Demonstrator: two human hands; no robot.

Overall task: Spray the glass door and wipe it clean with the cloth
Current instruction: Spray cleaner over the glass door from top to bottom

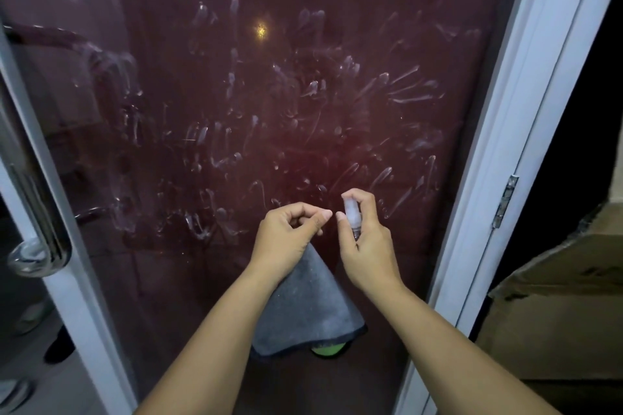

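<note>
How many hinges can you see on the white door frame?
1: a metal hinge on the white door frame right of the glass door, level with the hands. Others may sit outside the picture.

left hand: raised, fingers curled, pinching cloth | right hand: raised, gripping spray bottle upright | forearms: extended forward, hands close, apart

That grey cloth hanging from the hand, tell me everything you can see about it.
The grey cloth looks like soft, napped microfibre with a darker stitched edge along its bottom. It hangs limp in a cone shape, its top gathered and hidden under the left hand, which holds it in front of the smeared glass door. It looks dry and is not wiping yet.
</note>
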